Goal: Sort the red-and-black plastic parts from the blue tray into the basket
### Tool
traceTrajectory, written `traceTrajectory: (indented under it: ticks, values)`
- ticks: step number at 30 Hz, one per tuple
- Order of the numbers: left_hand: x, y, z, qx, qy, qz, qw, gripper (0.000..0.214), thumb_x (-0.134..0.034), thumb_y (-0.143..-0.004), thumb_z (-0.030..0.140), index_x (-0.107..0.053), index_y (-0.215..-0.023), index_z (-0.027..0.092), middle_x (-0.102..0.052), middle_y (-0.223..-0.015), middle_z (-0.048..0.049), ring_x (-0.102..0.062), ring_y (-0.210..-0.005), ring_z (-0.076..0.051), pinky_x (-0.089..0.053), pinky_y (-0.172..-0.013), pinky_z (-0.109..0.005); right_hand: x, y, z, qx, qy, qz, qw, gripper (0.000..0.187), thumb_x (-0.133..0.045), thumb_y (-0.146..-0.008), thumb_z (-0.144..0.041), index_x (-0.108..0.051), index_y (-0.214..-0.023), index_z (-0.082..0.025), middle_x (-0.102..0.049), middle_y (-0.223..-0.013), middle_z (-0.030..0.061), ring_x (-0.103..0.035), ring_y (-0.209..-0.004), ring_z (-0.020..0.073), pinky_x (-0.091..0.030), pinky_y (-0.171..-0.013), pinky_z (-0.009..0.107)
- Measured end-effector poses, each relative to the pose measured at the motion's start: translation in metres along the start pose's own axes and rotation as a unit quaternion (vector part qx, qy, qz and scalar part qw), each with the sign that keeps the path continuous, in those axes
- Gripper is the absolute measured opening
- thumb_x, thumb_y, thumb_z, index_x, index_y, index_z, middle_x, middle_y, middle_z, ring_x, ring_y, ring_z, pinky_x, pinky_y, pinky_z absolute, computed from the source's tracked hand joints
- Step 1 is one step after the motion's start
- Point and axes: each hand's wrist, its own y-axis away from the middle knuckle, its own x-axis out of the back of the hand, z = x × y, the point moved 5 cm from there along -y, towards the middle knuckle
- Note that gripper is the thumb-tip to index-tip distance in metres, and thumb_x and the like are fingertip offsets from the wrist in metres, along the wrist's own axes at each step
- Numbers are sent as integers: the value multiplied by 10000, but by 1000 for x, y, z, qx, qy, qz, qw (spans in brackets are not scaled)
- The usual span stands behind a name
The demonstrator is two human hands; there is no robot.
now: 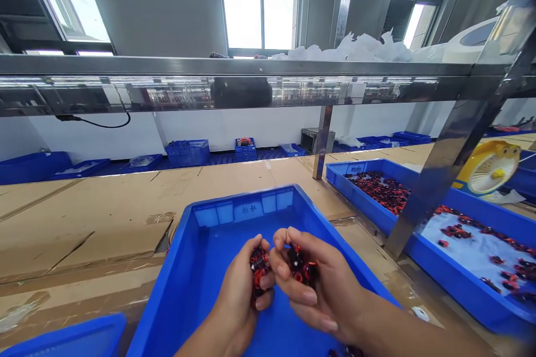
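My left hand (238, 284) is closed around a clump of small black and red parts (258, 270). Beside it, my right hand (318, 281) curls its fingers around another cluster of the same black and red parts (298, 262). What exactly these pieces are is too small to tell. Both hands are close together, fingertips nearly meeting, above a blue plastic tray (196, 268). A few dark pieces (352, 350) show at the bottom edge, below my right forearm.
Another blue tray (456, 295) on the right holds many black and red parts (379, 187). A metal post (444, 173) rises beside it, near a yellow fan (494, 167). A metal shelf (259, 67) crosses overhead. Cardboard (104, 223) covers the table; a blue bin (71, 337) sits lower left.
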Motion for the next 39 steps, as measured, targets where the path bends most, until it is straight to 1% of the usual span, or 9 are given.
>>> traceTrajectory:
  ticks: [12, 21, 25, 27, 29, 32, 34, 36, 39]
  values:
    - [-7, 10, 3, 22, 10, 11, 1000, 208, -565, -855, 401, -529, -827, 198, -446, -500, 73, -281, -307, -50, -133, -324, -170, -16, 12, 3, 84, 160, -38, 983, 479, -479, -912, -612, -534, -777, -155, -627, -438, 19, -457, -225, 73, -344, -300, 119]
    - [-7, 11, 4, 19, 10, 5, 1000, 227, -592, -835, 405, -520, -790, 194, -464, -528, 66, -296, -324, -43, -153, -320, -157, -12, 12, 6, -31, 116, -104, 987, 435, -410, -923, -624, -454, -850, -198, -686, -585, 28, -503, -253, 102, -296, -255, 117]
    - [-5, 10, 6, 1, 5, 0, 1000, 234, -560, -857, 416, -523, -801, 191, -468, -539, 56, -292, -336, -44, -144, -311, -154, -4, 4, -7, 68, 186, -46, 979, 293, -553, -913, -468, -514, -834, -189, -662, -689, -1, -348, -269, 31, -233, -243, 118]
    - [-4, 10, 8, -6, 4, 1, 1000, 226, -551, -863, 414, -517, -812, 196, -492, -592, 48, -305, -352, -40, -137, -308, -148, 6, 0, -18, 153, 291, 42, 943, 221, -586, -922, -394, -581, -862, -181, -636, -747, -10, -299, -343, 19, -240, -308, 132]
    - [-4, 12, 10, -7, 2, 11, 1000, 223, -556, -858, 413, -512, -813, 199, -492, -622, 49, -320, -366, -38, -139, -305, -142, 10, -1, -28, 230, 446, 97, 860, 182, -598, -929, -359, -669, -937, -192, -601, -733, -14, -367, -453, 54, -313, -430, 173]
    - [-5, 14, 13, -10, -6, 19, 1000, 247, -557, -849, 419, -501, -763, 195, -423, -558, 65, -295, -357, -40, -144, -301, -144, 3, 0, -26, 290, 658, 56, 693, 209, -686, -875, -311, -728, -1067, -240, -531, -667, -23, -443, -600, 118, -352, -593, 242]
    - [-5, 14, 14, -13, -12, 19, 1000, 265, -549, -848, 431, -493, -735, 197, -389, -517, 72, -268, -345, -40, -143, -302, -146, 1, 1, -19, 288, 724, 25, 627, 296, -719, -847, -313, -711, -1138, -259, -503, -653, -29, -448, -612, 132, -339, -601, 256]
    - [-5, 15, 14, -18, -13, 17, 1000, 275, -539, -850, 450, -497, -737, 202, -370, -487, 74, -265, -346, -46, -146, -307, -143, 1, 3, -17, 277, 730, 40, 623, 262, -694, -868, -329, -717, -1120, -262, -517, -665, -23, -459, -613, 130, -342, -601, 258]
    - [-6, 16, 15, -24, -3, 4, 1000, 231, -501, -856, 395, -490, -736, 199, -417, -513, 48, -307, -376, -57, -143, -313, -140, 7, 1, -17, 223, 634, 82, 736, 208, -635, -911, -375, -735, -1022, -230, -561, -685, -15, -468, -593, 108, -375, -595, 243]
